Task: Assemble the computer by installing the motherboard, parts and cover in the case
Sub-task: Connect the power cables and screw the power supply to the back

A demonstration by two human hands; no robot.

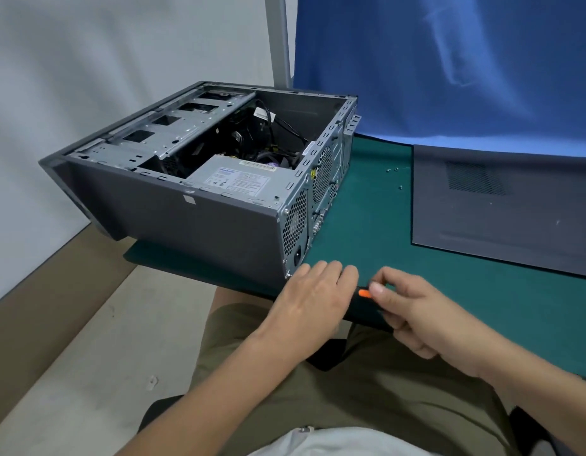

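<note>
An open grey computer case (173,205) lies on its side on the green mat (367,205), its left end hanging past the table edge. Inside I see a power supply (235,181), black cables (272,133) and a metal drive cage (173,130). The dark side cover (502,209) lies flat on the mat at the right. My left hand (314,297) and my right hand (416,311) meet at the table's front edge, both on a black and orange screwdriver (364,293). Its tip is hidden under my left hand.
A few small screws (393,170) lie on the mat between the case and the cover. A blue cloth (449,67) hangs behind the table, beside a grey post (278,37). The floor and my lap are below the table's front edge.
</note>
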